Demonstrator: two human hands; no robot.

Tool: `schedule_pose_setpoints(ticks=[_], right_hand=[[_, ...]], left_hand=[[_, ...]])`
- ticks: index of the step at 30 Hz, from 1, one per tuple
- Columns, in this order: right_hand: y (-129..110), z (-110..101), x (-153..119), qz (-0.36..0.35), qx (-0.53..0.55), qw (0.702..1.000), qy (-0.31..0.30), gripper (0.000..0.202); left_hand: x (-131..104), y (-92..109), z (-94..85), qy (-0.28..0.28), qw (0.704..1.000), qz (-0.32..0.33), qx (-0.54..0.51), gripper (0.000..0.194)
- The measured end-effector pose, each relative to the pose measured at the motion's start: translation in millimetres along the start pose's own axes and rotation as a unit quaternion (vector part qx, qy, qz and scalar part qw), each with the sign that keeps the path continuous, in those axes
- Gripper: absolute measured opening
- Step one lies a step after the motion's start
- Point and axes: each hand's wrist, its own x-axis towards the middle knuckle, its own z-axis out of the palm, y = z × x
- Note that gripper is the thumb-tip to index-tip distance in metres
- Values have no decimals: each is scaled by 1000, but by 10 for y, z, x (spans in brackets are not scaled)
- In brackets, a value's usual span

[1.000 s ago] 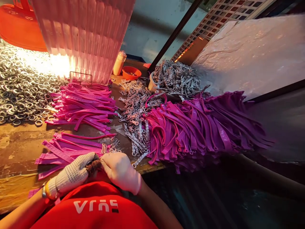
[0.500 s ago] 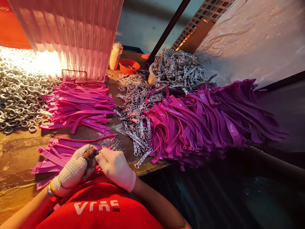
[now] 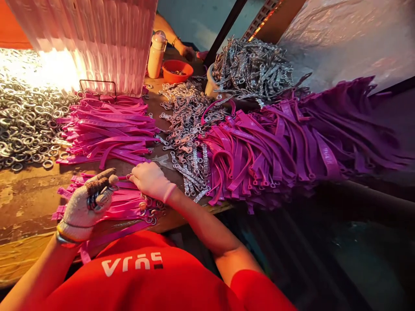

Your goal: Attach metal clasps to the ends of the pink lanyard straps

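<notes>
My left hand (image 3: 87, 207), in a dotted work glove with brown fingertips, is raised over the left side of the near pile of pink straps (image 3: 125, 209). Its fingers curl around several metal rings (image 3: 94, 200). My right hand (image 3: 151, 180), in a pale glove, reaches to the top of that pile. Its fingertips are closed on the end of a pink strap (image 3: 125, 177). Metal rings hang at the right ends of the straps below it. Just behind lies another pile of pink straps (image 3: 110, 125).
Loose metal rings (image 3: 29, 125) heap at the left. Short metal links (image 3: 188, 116) spread mid-table beside a large heap of pink straps (image 3: 279, 151). Behind stand a bucket (image 3: 212, 82) piled with metal links, an orange bowl (image 3: 177, 71) and a bottle (image 3: 157, 54). Another person's arm (image 3: 167, 30) shows behind.
My hands, together before, have come apart. The left has moved left and the right forward onto the near strap pile. Another person's arm has come into view at the back.
</notes>
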Motion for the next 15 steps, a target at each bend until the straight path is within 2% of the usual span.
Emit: schedule_pose_setpoints(ticks=[4,8,9,11,13,15], right_hand=[[-185,95,-21,28,78,996,-22,35],[-350,158,-102,-31,150,987,-40,30],[-373,160,-133,-39,165,985,-33,28],[-394,140,-222,-34,213,976,23,25],[-399,94,-343,-16,321,941,104,23],[-426,41,-475,6,469,871,146,26]], left_hand=[[-14,-74,-105,-10,998,19,-54,42],[-30,-109,-81,-49,995,36,-85,45],[-47,-119,-63,-52,993,39,-95,45],[-96,-145,-33,-54,990,43,-119,45],[-151,-181,-24,-61,987,34,-148,44],[-190,-230,-38,-74,981,20,-180,43]])
